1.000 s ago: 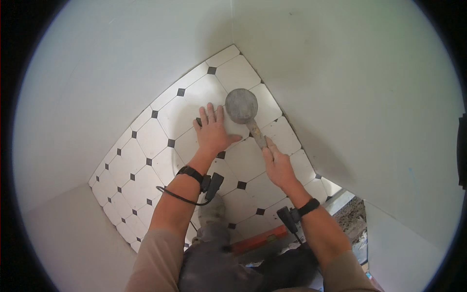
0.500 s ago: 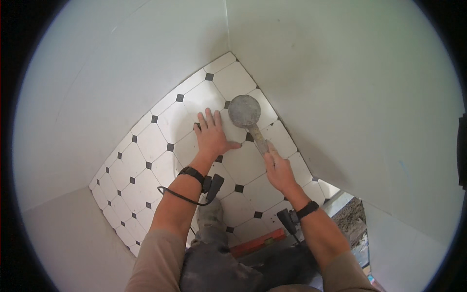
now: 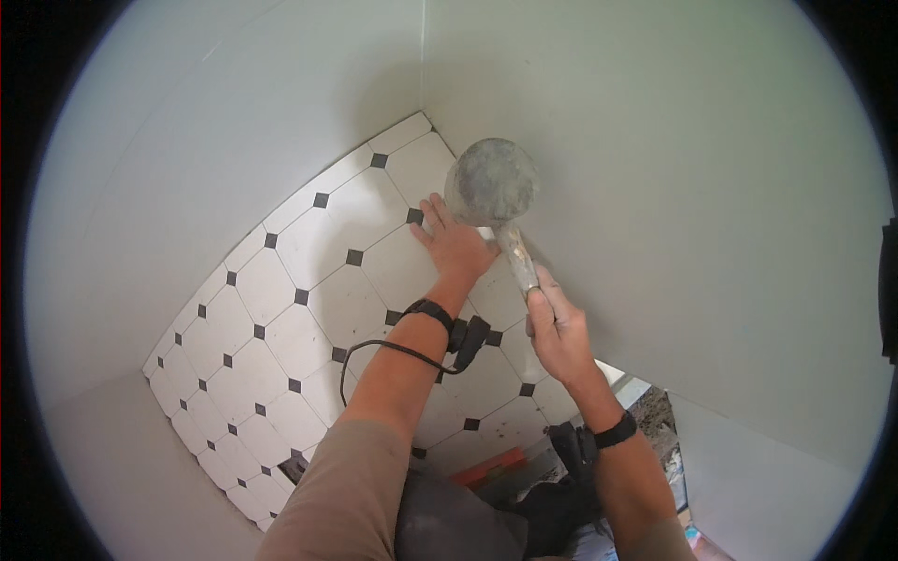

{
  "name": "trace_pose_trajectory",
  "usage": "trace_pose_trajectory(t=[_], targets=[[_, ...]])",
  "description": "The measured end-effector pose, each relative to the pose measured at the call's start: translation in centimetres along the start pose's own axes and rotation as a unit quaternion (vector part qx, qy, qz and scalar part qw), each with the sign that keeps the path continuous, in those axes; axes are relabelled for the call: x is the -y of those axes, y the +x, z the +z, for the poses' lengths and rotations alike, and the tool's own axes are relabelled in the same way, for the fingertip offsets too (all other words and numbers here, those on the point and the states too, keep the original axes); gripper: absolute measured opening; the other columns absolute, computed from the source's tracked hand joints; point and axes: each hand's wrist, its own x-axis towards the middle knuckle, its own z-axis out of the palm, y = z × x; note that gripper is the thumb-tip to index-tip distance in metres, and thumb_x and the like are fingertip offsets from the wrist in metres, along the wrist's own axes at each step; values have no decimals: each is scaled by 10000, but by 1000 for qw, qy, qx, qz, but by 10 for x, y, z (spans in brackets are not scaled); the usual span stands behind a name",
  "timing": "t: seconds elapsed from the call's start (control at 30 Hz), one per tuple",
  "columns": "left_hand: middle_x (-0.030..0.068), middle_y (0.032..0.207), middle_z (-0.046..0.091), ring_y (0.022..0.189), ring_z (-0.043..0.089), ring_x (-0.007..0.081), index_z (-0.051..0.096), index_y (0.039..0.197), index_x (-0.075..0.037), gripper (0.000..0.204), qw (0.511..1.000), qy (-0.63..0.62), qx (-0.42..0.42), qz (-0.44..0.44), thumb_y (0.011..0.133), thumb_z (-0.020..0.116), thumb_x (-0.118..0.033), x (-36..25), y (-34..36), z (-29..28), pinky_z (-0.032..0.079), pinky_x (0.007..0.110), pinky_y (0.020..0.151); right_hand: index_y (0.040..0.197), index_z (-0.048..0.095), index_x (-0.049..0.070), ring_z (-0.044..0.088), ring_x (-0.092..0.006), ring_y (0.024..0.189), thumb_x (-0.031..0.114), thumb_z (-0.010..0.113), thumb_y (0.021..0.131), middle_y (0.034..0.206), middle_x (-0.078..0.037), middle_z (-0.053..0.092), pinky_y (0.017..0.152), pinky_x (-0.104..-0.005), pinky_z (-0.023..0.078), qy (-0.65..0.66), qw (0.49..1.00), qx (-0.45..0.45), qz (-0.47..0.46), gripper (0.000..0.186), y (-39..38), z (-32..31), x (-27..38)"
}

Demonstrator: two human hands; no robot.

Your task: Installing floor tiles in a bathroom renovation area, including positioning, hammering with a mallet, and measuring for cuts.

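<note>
White octagonal floor tiles (image 3: pixel 342 210) with small dark diamond insets spread beneath my arms. My left hand (image 3: pixel 458 251) rests on them near the right-hand wall, palm down with its fingers apart. A dusty mallet (image 3: pixel 496 179) with a big round grey head is gripped by its handle in my right hand (image 3: pixel 561 335). Its head appears raised above the floor and covers part of the tiles and the edge of my left hand. Both wrists wear black straps with small black devices; a cable loops from the left one.
Pale walls (image 3: pixel 636 168) meet at the far corner and border the tiles. A red tool (image 3: pixel 488 466), perhaps a level, lies by my legs. Past a pale sill at the lower right is rough rubble (image 3: pixel 655 416). A dark gap (image 3: pixel 294 466) shows beside my left sleeve.
My left hand has slid right across the tiles toward the wall. The mallet has come up and to the right, its head looking larger. The view has shifted slightly.
</note>
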Motion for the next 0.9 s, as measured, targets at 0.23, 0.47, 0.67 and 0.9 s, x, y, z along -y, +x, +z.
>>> trace_pose_trajectory(t=[0.23, 0.47, 0.67, 0.9], targets=[[204, 1607, 141, 1490, 68, 407, 368, 1487, -73, 1004, 996, 68, 48, 13, 709, 774, -559, 16, -6, -15, 117, 643, 1145, 1402, 483, 9, 504, -92, 615, 236, 510, 1023, 661, -37, 525, 600, -270, 460, 16, 1000, -10, 19, 442, -9, -4, -10], [205, 1616, 106, 1489, 50, 426, 190, 1548, -103, 1227, 992, 79, 95, -29, 603, 868, -492, 99, -52, -54, 123, 618, 1157, 1416, 470, 29, 622, -190, 666, 249, 499, 1015, 756, -161, 633, 669, -317, 502, -20, 997, 34, 66, 458, -6, 28, -23], [225, 1612, 96, 1474, 49, 475, 184, 1551, -112, 1247, 995, 60, 74, -34, 585, 877, -488, 97, -57, -38, 146, 596, 1159, 1420, 461, 41, 651, -467, 952, 306, 445, 1020, 1028, -328, 645, 831, -441, 511, -86, 996, 18, 10, 480, 2, 60, -62], [192, 1620, 111, 1485, 64, 438, 189, 1555, -129, 1236, 994, 63, 82, -48, 588, 878, -474, 102, -60, -47, 149, 583, 1165, 1434, 437, 42, 638, -462, 1012, 321, 444, 1017, 1100, -326, 634, 883, -429, 506, -123, 990, 46, 40, 502, 2, 62, -71]])
